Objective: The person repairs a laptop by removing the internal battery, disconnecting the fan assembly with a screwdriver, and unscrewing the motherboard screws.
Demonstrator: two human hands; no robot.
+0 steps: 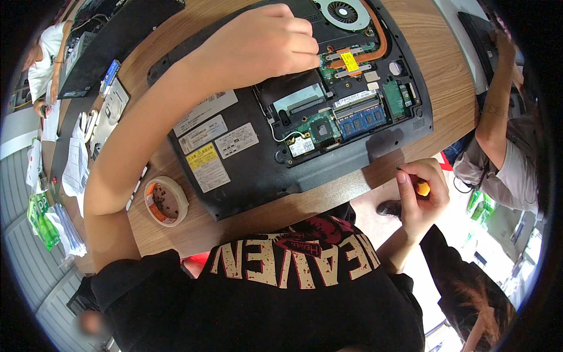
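An upside-down black laptop lies on the table with its inside bared. A fan, a copper heat pipe, a blue memory module and a small white-labelled card show in it. My left hand is closed over the laptop's far middle, beside an open bay; its curled fingers hide whatever they grip. Off the laptop's near right corner, my right hand is closed around an orange-yellow handle, apparently a screwdriver's. A tiny dark piece shows at its thumb and fingertip.
A tape roll with small dark screws inside stands left of the laptop. A metal drive, papers and another black device lie farther left. Other people are at left and right; one arm reaches toward a dark device.
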